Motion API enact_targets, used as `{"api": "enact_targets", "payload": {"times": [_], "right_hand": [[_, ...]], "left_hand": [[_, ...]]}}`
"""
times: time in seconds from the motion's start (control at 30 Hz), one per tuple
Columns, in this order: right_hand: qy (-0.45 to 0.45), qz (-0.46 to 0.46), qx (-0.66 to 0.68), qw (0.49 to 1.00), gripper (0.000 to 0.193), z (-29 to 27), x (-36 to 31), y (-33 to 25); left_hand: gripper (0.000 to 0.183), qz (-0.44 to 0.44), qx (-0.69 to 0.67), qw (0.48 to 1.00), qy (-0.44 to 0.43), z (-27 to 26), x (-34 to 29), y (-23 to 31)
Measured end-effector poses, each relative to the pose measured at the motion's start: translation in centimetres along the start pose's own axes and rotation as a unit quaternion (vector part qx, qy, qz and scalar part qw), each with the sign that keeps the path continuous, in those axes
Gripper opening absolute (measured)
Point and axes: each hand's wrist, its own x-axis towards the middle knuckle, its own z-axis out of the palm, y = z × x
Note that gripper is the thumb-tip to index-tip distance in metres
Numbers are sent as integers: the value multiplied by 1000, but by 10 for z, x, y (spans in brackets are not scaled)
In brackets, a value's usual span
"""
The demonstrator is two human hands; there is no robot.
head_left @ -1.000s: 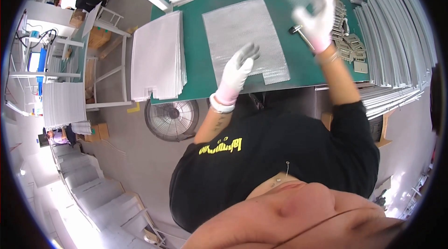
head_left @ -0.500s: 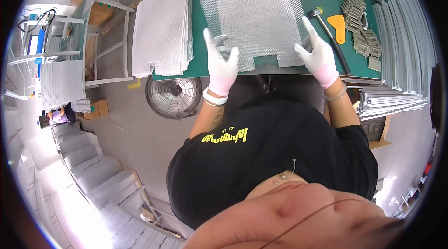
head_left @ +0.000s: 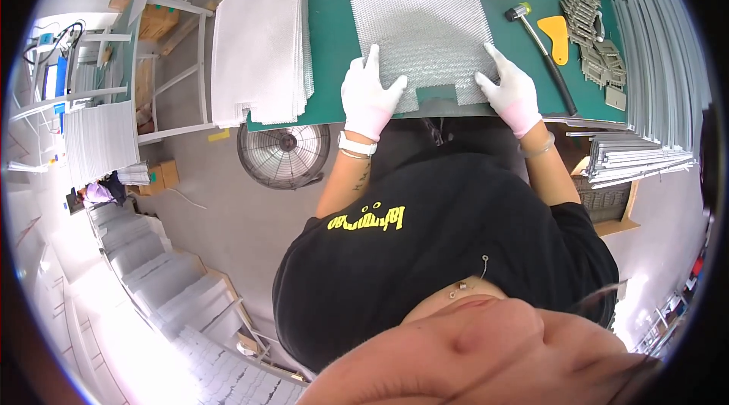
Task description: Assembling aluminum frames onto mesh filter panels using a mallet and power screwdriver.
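Note:
A silvery metal mesh sheet (head_left: 421, 14) lies on the green tabletop in front of me, with a rectangular notch in its near edge. Whether more sheets lie under it, I cannot tell. My left hand (head_left: 370, 95), in a white glove with a pink cuff, grips its near left edge, thumb over the mesh near the notch. At the near right edge my right hand (head_left: 512, 93), gloved alike, holds the sheet with thumb and fingers apart across the border. Some of the fingers are hidden along the sides.
Left of the sheet stands a stack of pale mesh panels (head_left: 260, 44). To the right lie a hammer (head_left: 544, 55), a yellow scraper (head_left: 555, 36) and a pile of small metal plates (head_left: 583, 17). Long metal strips (head_left: 661, 63) line the right side. A floor fan (head_left: 287, 145) stands below.
The upper mesh, earlier spread farther left and out beyond the sheet below, now lies within one outline. My hands have come closer together onto its side edges.

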Motion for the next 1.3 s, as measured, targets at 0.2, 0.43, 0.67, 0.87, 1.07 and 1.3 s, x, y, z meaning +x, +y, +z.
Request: {"api": "enact_targets", "payload": {"times": [0.2,0.43,0.67,0.87,1.07,1.3], "right_hand": [[-15,10,-12,1000,55,-2,2,2],[-207,-4,-151,967,47,-41,44,-7],[19,-54,-395,917,33,-116,223,156],[-91,-87,-390,912,44,-116,258,233],[-100,-128,-422,892,27,-105,260,230],[-240,-5,-384,891,10,-154,246,211]], "left_hand": [[78,10,-8,1000,9,5,2,-2],[91,-129,5,989,-74,-15,12,0],[76,86,75,984,-137,-10,12,-22],[75,29,98,993,62,-31,-27,39],[40,269,-254,919,-138,-11,-103,34],[51,-190,-542,739,-353,44,-147,22]]}}
